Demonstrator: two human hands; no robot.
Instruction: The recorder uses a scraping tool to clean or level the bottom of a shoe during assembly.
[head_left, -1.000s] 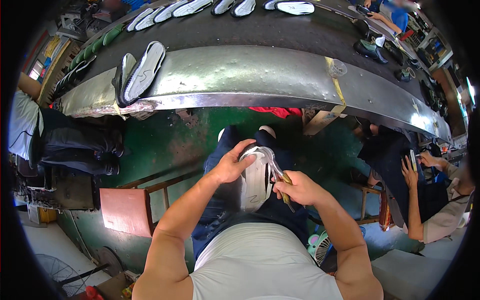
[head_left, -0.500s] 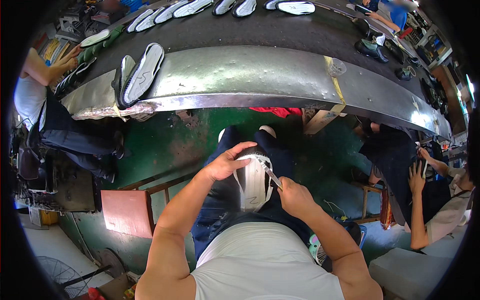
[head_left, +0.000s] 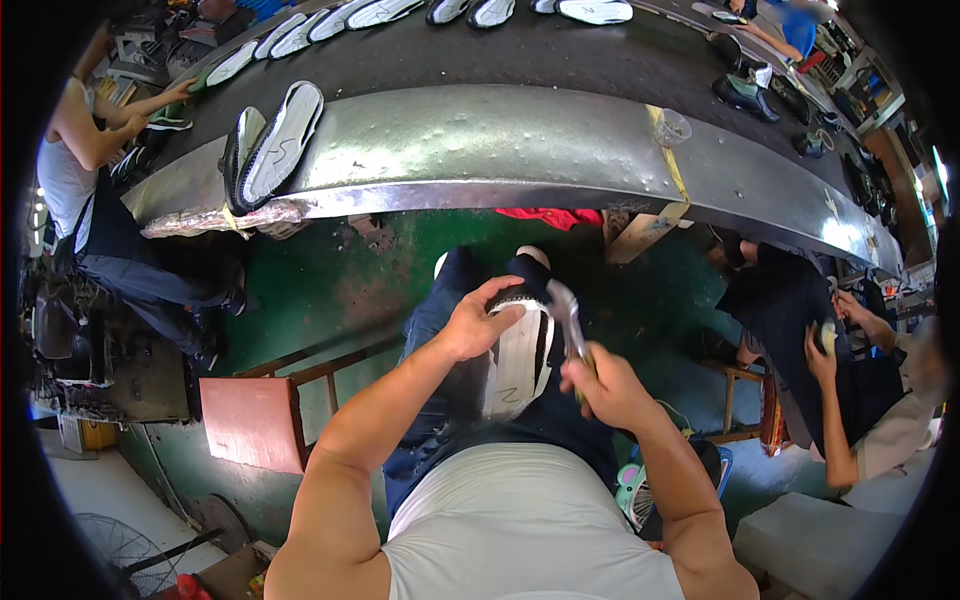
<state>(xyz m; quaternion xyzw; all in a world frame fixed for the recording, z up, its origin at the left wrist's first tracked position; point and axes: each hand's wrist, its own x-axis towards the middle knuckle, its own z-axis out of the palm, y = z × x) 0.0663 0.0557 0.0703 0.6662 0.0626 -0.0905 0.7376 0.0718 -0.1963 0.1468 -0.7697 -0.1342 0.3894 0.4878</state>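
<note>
An upturned shoe (head_left: 516,365) rests on my lap, its white underside facing up and its dark stitched rim at the far end. My left hand (head_left: 474,324) is closed on that far end, with the thumb on the white underside and the fingers over the rim. In my right hand (head_left: 612,386) is a pincers-like metal tool (head_left: 567,312), gripped by its handle. Its shiny head is raised beside the shoe's far right edge and blurred by motion, so its exact shape is unclear.
A long metal-edged bench (head_left: 450,150) crosses ahead, with a pair of shoes (head_left: 282,145) at its left edge and several more behind. Co-workers stand or sit at left and right. A reddish stool (head_left: 252,424) is on my left; a pink and green fan (head_left: 634,492) is beside my right arm.
My right hand and tool have moved right, the tool's head lifting off the shoe. My left hand has shifted right along the shoe's end. The co-worker at left has reached further over the bench.
</note>
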